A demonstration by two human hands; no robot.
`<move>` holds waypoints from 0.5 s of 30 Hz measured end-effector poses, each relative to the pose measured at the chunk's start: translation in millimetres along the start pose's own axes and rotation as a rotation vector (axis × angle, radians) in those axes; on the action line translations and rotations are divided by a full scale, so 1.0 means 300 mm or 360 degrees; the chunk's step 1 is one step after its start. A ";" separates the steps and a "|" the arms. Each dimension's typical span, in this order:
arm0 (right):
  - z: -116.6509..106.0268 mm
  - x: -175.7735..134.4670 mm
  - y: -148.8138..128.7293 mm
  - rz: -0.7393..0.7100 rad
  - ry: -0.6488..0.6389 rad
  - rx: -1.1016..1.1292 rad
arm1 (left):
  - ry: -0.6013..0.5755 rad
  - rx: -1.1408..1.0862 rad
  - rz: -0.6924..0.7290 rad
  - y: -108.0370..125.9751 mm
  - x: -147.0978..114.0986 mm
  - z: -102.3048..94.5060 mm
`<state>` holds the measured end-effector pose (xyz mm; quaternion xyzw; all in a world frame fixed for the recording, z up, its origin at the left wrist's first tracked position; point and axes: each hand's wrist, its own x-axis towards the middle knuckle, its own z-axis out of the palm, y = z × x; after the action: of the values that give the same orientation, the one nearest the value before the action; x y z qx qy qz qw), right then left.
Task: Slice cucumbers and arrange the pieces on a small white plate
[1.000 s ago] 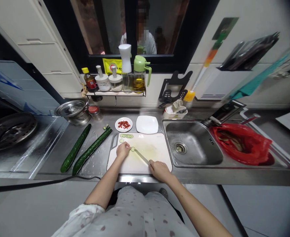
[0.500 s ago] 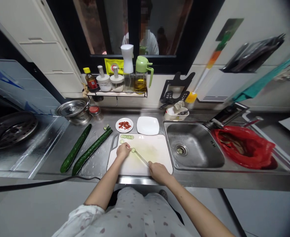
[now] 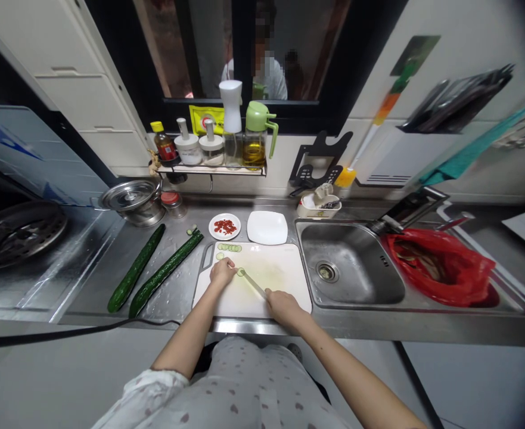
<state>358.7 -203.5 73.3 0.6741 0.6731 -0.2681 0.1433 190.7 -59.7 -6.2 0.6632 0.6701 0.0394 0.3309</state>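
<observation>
1. The right hand (image 3: 284,307), below the frame's centre, is closed around a knife (image 3: 255,285).
2. The left hand (image 3: 223,271), left of centre, has its fingers drawn in beside a cucumber slice (image 3: 241,272); I cannot tell whether it grips anything.
3. That slice is mid-frame, over the cutting board (image 3: 284,280).

Window (image 3: 243,53): black-framed, reflective
Wall (image 3: 372,138): pale, seamed
Panels (image 3: 72,102): white, stacked left of window
Counter (image 3: 87,283): steel, sink (image 3: 363,285) inset right

The cutting board (image 3: 286,265) looks like smooth plastic.
</observation>
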 end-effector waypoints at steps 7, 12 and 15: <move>-0.019 0.018 -0.012 -0.0028 -0.0003 0.0006 | 0.0002 0.0015 -0.0029 0.001 0.004 0.002; -0.019 0.023 -0.016 -0.0011 0.0004 -0.0006 | -0.0015 0.0014 -0.0025 0.003 0.006 -0.001; -0.019 0.024 -0.020 -0.0011 0.0018 -0.0020 | -0.0003 0.0014 -0.0024 0.004 0.005 -0.004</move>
<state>353.4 -194.0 75.1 0.6724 0.6779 -0.2608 0.1428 191.4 -57.9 -5.2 0.6595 0.6751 0.0334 0.3289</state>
